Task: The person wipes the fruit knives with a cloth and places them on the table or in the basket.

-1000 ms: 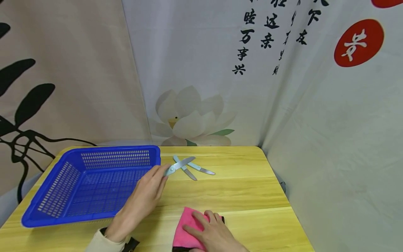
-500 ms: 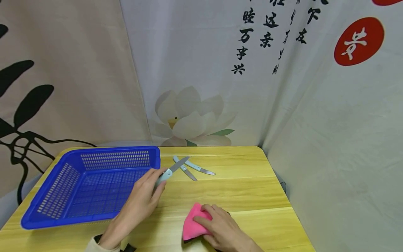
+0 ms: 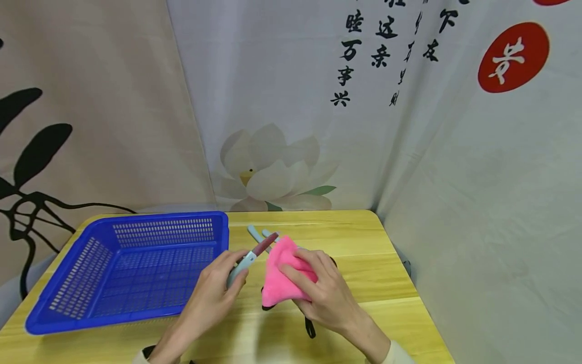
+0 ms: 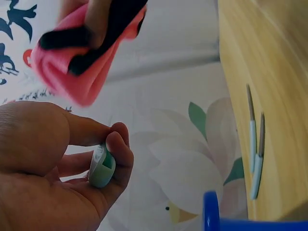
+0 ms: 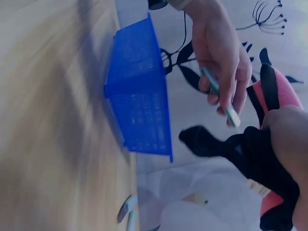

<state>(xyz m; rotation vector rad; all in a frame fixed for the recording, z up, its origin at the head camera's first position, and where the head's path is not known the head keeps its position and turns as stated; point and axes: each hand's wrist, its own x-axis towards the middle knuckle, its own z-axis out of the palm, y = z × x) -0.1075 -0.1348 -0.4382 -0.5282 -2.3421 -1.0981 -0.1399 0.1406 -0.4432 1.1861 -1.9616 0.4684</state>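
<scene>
My left hand (image 3: 211, 293) grips a small knife (image 3: 241, 268) by its pale blue handle. The blade points up and away to the right and looks reddish beside the cloth. In my right hand (image 3: 329, 296) is a bunched pink cloth (image 3: 279, 280) with black edging and a black loop, held in the air close to the blade. Whether cloth and blade touch, I cannot tell. Behind them two more knives lie on the table, partly hidden in the head view; the left wrist view shows one knife (image 4: 252, 144) beside the other knife (image 4: 258, 159).
A blue plastic basket (image 3: 159, 217) with slotted walls stands at the left of the wooden table (image 3: 382, 283), beside my left hand. A printed curtain (image 3: 282, 101) hangs behind the table's far edge, and another side of it rises at the right.
My right hand has lifted the pink cloth off the table and brought it up and forward to the knife. My left hand has turned its knife slightly and drawn it a little nearer.
</scene>
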